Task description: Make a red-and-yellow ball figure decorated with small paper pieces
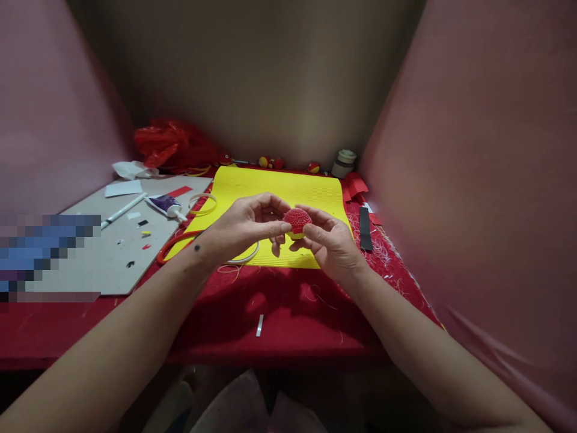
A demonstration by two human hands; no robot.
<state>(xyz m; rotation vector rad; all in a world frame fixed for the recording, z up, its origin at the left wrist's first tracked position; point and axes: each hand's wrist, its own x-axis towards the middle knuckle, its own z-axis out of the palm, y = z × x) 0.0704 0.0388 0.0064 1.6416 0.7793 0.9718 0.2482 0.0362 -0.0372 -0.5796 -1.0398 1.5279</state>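
Observation:
Between my two hands is a small round piece with a ridged red dome and a yellow underside (297,221). My left hand (255,225) grips it from the left, thumb on the red side. From the right, my right hand (331,237) closes on the same piece, its thumb at the lower red edge. The fingers behind it are partly hidden. Below the hands lies a ridged yellow sheet (279,186). Beside my left wrist are scissors with red handles (174,246), partly covered by the arm.
A grey board (99,258) at left carries a glue tube (166,205), a white pen (124,210) and paper scraps. Behind are a red plastic bag (166,141), small red-and-yellow figures (265,162) and a lidded jar (345,162). A black strip (365,228) lies at right among loose threads.

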